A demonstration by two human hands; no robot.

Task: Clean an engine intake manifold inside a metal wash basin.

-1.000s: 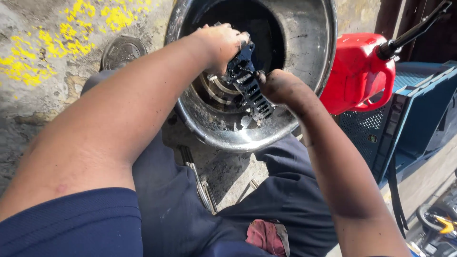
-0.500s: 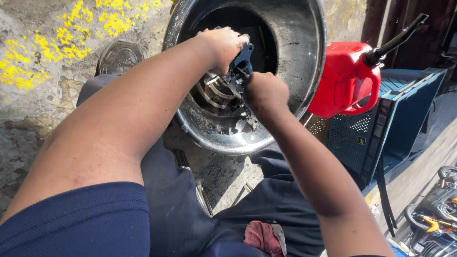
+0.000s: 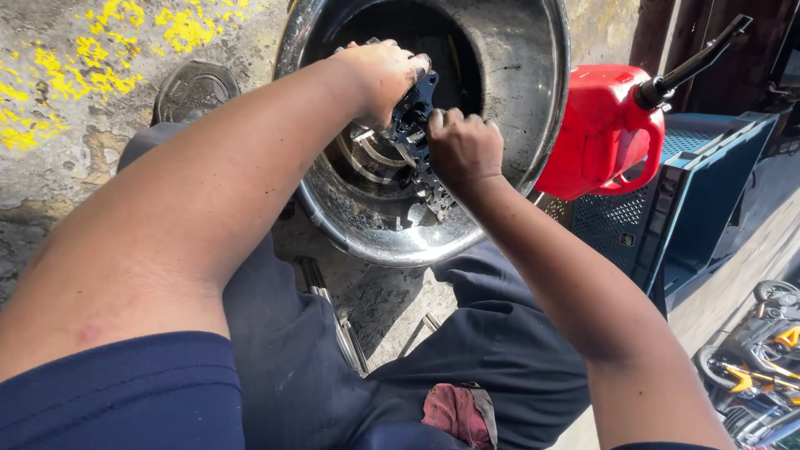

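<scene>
Grime covered the black metal part [image 3: 414, 117] that both hands held over the big steel basin [image 3: 533, 125]. The left hand [image 3: 385, 77] closed its fingers around the upper end of the part, and the right hand [image 3: 461, 148] was curled into a tight fist against its lower half, gripping either the part or some small tool hidden inside the fist; which of the two could not be told. The step in hand looked like scrubbing or rinsing the part above the basin. A next move would probably call for a firm grip from the left hand while the right worked across the slots, since oily metal slips easily.

The part was flat, dark and cut through with holes and ribs. The basin was round, shiny on its rim and stained black inside, with curved metal rings [image 3: 371, 158] lying wet on its bottom. A red plastic fuel can [image 3: 596, 133] with a black spout stood just beside the basin, touching a blue plastic crate [image 3: 692, 200]. The concrete ground [image 3: 75, 142] was rough, cracked and spattered with yellow paint.
</scene>
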